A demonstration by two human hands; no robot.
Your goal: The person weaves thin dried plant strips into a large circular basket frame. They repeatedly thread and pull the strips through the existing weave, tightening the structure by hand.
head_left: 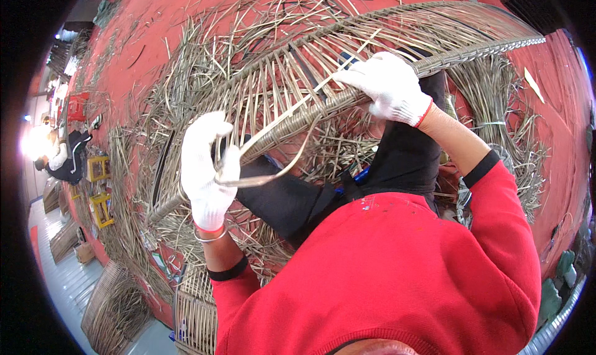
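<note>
A long curved wicker panel (292, 116) lies across my lap, from the lower left to the upper right. Its near rim is thickly wrapped, and pale slats cross its open frame. My left hand (210, 168), in a white knit glove, is closed around a flat wicker strip (267, 176) beside the near rim. That strip loops right and up to the rim. Farther right, my gloved right hand (391, 88) is wrapped over the near rim, its thumb side by a pale strip crossing the slats. Some of its fingers are hidden behind the panel.
Loose strips (205, 63) litter the red floor (143, 19). A tied strip bundle (493, 100) lies right of my knee. Another woven piece (194, 305) stands at lower left. Yellow stools (99, 209) and another person (67, 156) are at far left.
</note>
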